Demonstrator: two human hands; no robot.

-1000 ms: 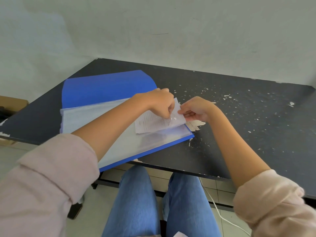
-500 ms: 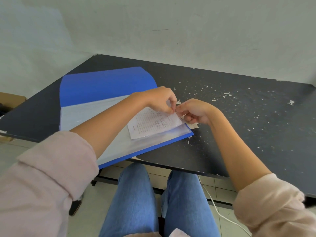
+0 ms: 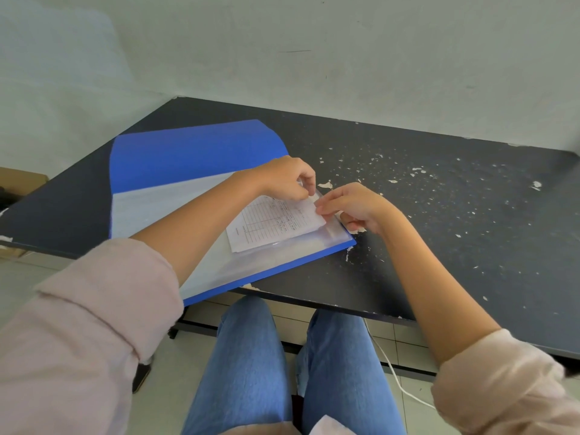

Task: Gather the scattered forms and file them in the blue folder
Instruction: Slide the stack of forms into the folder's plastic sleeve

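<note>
At the desk's front edge, the left hand [image 3: 290, 180] pinches open the open blue plastic folder's [image 3: 194, 152] clear sleeve while the right hand [image 3: 351, 205], gripping the white printed form [image 3: 270, 224], must next slide it deeper.

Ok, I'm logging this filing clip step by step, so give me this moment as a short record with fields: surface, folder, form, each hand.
surface: black table, paint chipped in pale flecks
folder: blue folder lying open near the table's front edge, clear sleeves facing up
form: one printed form with a grid, lying on the top sleeve at the folder's right end
left hand: left hand pinching at the form's far edge
right hand: right hand pinching the form's right corner
other forms: none in view
</note>
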